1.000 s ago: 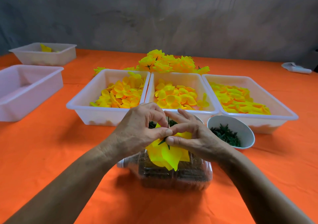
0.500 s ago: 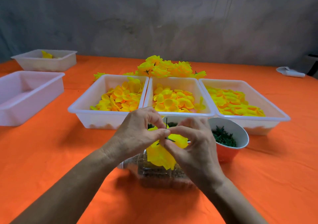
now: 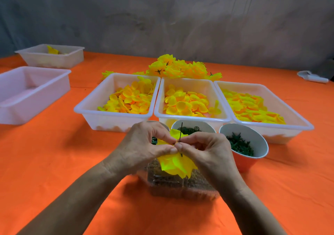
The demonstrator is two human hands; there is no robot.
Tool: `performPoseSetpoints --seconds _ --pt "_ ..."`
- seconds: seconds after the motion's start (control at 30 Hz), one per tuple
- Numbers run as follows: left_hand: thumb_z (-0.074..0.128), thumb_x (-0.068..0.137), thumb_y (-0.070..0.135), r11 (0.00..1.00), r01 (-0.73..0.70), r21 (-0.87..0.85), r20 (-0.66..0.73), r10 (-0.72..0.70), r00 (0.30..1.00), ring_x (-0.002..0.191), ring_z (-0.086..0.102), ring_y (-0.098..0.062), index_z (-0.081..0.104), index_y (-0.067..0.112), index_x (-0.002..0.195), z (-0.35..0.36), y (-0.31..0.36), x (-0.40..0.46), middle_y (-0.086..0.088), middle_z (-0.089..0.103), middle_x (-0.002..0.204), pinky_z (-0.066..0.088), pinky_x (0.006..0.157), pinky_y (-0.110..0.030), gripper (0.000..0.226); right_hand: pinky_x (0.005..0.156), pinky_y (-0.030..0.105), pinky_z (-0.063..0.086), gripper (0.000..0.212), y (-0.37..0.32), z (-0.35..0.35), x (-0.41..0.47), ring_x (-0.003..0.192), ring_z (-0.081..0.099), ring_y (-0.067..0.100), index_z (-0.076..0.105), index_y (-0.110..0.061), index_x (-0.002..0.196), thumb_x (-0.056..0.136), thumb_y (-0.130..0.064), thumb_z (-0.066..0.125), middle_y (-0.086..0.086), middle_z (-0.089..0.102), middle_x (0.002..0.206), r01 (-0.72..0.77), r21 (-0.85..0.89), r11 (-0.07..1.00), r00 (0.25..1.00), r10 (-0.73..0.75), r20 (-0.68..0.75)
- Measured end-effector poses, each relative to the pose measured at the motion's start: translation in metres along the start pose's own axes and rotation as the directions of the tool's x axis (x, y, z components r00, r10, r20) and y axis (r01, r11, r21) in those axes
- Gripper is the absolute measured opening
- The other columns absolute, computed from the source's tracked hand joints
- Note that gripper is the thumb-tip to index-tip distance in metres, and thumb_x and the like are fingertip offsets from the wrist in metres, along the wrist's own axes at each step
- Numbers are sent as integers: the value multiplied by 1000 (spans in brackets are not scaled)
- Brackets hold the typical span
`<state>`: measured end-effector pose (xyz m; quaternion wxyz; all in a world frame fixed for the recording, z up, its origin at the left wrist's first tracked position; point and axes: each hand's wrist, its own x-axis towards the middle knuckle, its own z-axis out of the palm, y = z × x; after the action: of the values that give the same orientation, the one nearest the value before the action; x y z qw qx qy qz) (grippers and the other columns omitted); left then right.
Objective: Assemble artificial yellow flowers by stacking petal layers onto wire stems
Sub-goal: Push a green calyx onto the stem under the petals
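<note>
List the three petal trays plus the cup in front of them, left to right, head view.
Left petal tray → middle petal tray → orange cup of green pieces → right petal tray.

An orange tabletop (image 3: pixel 45 162) runs back to a mottled grey wall (image 3: pixel 162 17) at twelve o'clock. At nine o'clock a white plastic bin (image 3: pixel 10 104) stands with nothing visible inside it, and beyond it at ten o'clock stands a second white bin (image 3: pixel 68 61), well apart from the first. At two o'clock, near the tabletop's far edge, lies a small pale object (image 3: pixel 313 78), too blurred to identify, and at six o'clock stands a clear plastic container (image 3: pixel 180 186) with brownish contents that cannot be made out.
</note>
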<state>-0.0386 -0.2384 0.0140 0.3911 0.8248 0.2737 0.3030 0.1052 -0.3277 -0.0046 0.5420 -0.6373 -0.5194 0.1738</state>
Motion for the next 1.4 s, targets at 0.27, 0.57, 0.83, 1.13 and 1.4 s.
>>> performPoseSetpoints --seconds 0.27,0.57,0.83,1.13,1.4 --pt "83 67 14 977 -93 193 9 93 996 88 59 -17 78 13 78 2 6 3 9 62 80 45 84 -37 12 57 20 41 16 3 3 1 61 54 5 70 -15 64 70 -5 80 2 61 64 101 95 990 995 -99 -28" --pt "82 69 20 955 -75 288 -11 82 997 95 58 -18 78 16 82 5 8 -1 8 63 84 40 93 -42 14 58 21 41 9 -4 4 -4 63 56 12 73 -14 67 71 -13 81 0 63 66 169 -178 969 981 -182 -63" --pt "62 82 0 994 96 -54 -358 -109 927 72 62 3 73 23 81 -1 -4 -20 8 72 85 44 70 -9 25 62 29 47 6 -13 4 -7 65 58 14 75 -16 71 72 -13 80 -4 65 69 122 -223 967 987 -143 -78" --pt "88 58 15 986 153 -69 -277 -166 947 85 64 -9 77 21 79 32 -25 -33 4 69 89 47 75 -22 24 62 18 42 8 -26 2 1 61 55 6 74 -17 68 73 -11 79 -5 66 68 130 -132 983 980 -147 -133" --pt "88 57 3 942 47 -334 -336 -165 927 90 68 -25 76 32 74 44 -24 -18 -6 70 99 55 74 -37 36 58 17 39 10 -46 -6 9 63 55 8 73 -18 68 75 -12 77 -6 64 69 179 -166 970 973 -199 -115"
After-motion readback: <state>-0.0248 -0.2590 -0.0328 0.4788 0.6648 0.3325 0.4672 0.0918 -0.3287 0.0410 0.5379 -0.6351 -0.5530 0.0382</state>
